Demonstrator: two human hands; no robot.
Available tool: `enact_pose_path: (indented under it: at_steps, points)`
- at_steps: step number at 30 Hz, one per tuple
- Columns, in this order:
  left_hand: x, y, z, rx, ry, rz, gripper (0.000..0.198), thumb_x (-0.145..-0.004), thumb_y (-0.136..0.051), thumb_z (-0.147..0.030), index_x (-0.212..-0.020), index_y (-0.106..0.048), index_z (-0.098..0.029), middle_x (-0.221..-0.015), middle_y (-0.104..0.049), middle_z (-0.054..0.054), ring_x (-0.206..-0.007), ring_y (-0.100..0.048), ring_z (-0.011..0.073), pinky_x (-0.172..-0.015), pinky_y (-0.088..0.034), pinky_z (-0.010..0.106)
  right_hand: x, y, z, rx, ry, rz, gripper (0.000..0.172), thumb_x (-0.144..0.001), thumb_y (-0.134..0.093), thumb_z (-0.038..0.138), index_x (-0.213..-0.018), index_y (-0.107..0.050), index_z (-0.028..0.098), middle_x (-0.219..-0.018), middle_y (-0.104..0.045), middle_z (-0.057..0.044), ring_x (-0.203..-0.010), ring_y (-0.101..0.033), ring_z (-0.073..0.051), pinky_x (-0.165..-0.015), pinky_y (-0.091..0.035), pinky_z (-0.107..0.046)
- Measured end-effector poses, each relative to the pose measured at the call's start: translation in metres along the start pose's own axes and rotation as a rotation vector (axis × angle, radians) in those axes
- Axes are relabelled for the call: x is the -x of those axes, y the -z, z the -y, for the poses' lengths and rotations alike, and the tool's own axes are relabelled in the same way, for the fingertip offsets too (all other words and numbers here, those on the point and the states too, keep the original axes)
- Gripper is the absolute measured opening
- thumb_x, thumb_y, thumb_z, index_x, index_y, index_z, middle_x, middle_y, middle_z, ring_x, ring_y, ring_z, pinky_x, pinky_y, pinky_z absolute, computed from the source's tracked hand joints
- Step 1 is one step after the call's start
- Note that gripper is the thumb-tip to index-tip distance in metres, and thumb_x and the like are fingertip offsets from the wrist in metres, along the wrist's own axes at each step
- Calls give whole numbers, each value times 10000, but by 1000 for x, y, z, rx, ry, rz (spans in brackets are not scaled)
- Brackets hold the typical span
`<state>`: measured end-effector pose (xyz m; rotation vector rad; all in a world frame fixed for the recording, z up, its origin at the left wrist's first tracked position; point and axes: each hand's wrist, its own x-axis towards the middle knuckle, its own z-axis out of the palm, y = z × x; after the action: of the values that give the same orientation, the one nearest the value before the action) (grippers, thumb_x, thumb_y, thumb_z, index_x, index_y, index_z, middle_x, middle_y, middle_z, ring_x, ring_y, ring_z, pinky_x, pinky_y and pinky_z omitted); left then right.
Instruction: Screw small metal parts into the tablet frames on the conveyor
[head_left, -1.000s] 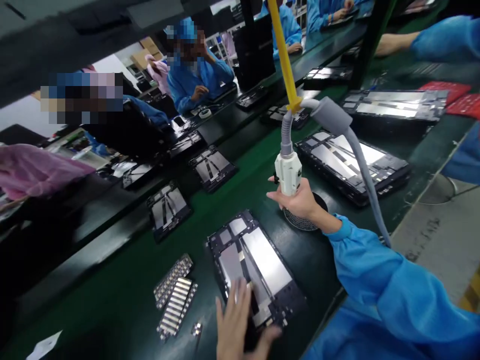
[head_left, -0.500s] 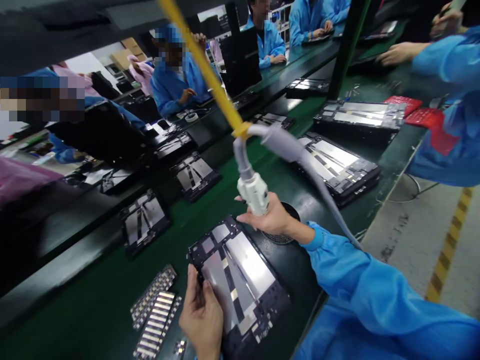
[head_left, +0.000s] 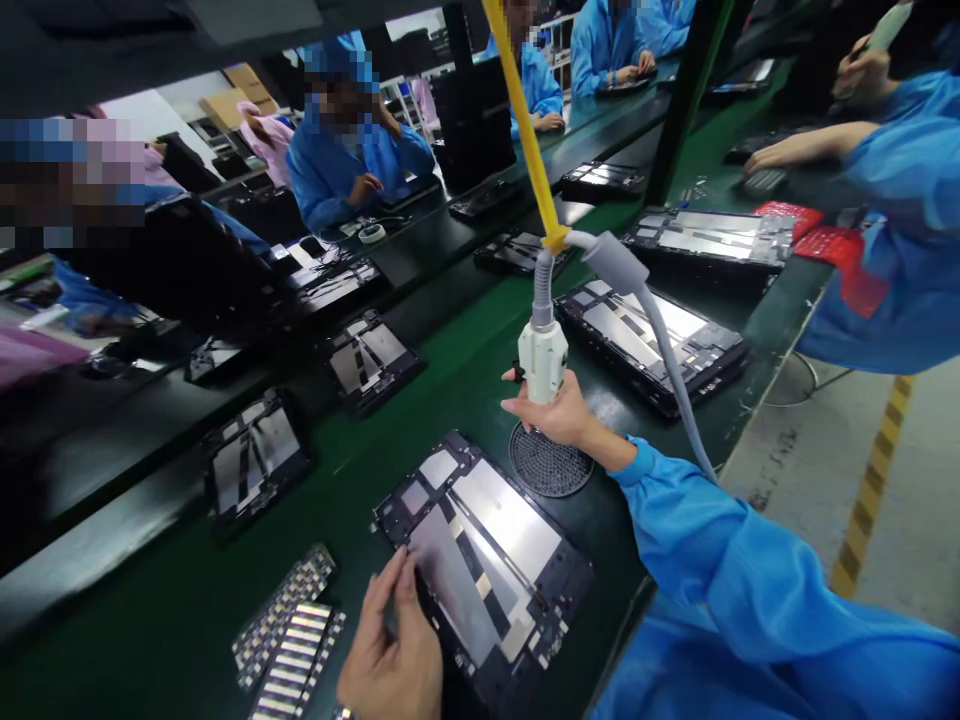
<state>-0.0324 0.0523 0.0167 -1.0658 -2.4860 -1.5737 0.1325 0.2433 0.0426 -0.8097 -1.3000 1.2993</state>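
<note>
My right hand [head_left: 559, 408] is wrapped round a white electric screwdriver [head_left: 541, 362], which hangs upright from a yellow strap and a grey cable. Its tip is hidden behind my fingers, over the near side of a round black gridded dish [head_left: 553, 468]. In front of me an opened tablet [head_left: 506, 520] lies with its silver batteries and dark ribbon cables facing up. At the tablet's left edge, the thumb and fingertips of my left hand [head_left: 397, 635] are closed in a pinch on the rim. Whether a small part is between them is hidden.
Strips of small metallic parts [head_left: 292, 655] lie left of my left hand. More opened tablets [head_left: 259, 455] line the green bench, with stacked ones [head_left: 652, 340] at the right. Red bags [head_left: 840, 250] lie beside a co-worker's blue sleeve [head_left: 892, 150]. Other people sit across the bench.
The screwdriver in my right hand has shifted right, its strap now steeper, and more of the round dish shows. My left hand has slid down along the tablet's edge. The view has shifted slightly.
</note>
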Motion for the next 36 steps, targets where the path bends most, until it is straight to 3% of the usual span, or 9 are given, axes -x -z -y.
enact_pose_path:
  at_steps: [2,5,10,12,15,19,23,30,36]
  points:
    - [-5,7,-8,-5,80,-52,397,-774,-658,-471,-1068,-684,-205,-946,-736,53,-899,-697,243,-946,-535,439,0,-1,-1,13,-2,21,353,-640,-766,337,-895,-605,155,-436,-538,69,-364,-480,-109,-417,-439,-273]
    - [-9,17,-15,-41,157,-16,430,-779,-625,-537,-1065,-685,-221,-989,-724,59,-922,-683,264,-960,-520,484,1,-1,-5,34,21,33,303,-667,-740,331,-867,-587,161,-442,-529,68,-369,-479,-110,-422,-432,-273]
    - [-11,31,-11,-39,18,26,267,-776,-624,-520,-873,-709,-286,-989,-696,11,-950,-660,241,-1004,-496,452,0,1,-12,78,55,27,272,-674,-739,313,-853,-591,172,-455,-524,74,-392,-471,-105,-460,-449,-282]
    - [-12,36,-4,-60,37,5,264,-750,-647,-513,-859,-705,-279,-950,-695,13,-888,-670,231,-963,-524,449,0,1,-12,92,63,25,281,-669,-748,299,-872,-611,162,-465,-524,70,-397,-476,-108,-454,-440,-283]
    - [-14,45,13,-31,216,37,345,-638,-722,-506,-830,-703,-220,-785,-713,31,-728,-688,226,-795,-593,424,7,0,-3,112,93,-3,267,-694,-749,275,-901,-630,155,-474,-545,58,-394,-491,-113,-452,-437,-286]
    - [-18,53,33,213,497,317,396,-509,-791,-466,-713,-674,-147,-635,-702,56,-621,-692,208,-641,-592,326,17,-8,17,103,224,-74,257,-728,-751,203,-953,-626,199,-495,-576,66,-403,-518,-115,-495,-474,-294]
    - [-24,46,36,369,579,510,369,-566,-777,-405,-782,-667,-126,-657,-711,62,-624,-688,174,-606,-554,267,32,-33,31,-73,226,120,301,-745,-744,191,-1007,-603,239,-485,-554,94,-373,-514,-119,-414,-449,-279]
    - [-35,17,28,337,394,516,148,-672,-700,-284,-713,-685,-143,-622,-659,19,-554,-568,99,-494,-424,188,64,-89,43,-26,163,352,283,-794,-703,252,-1040,-565,220,-500,-560,80,-409,-541,-114,-451,-465,-278]
    - [-45,14,33,357,426,561,129,-681,-709,-226,-737,-632,-139,-661,-626,1,-524,-548,81,-446,-417,171,70,-134,38,-4,102,447,221,-754,-698,232,-935,-585,177,-493,-547,75,-411,-518,-101,-502,-492,-290]
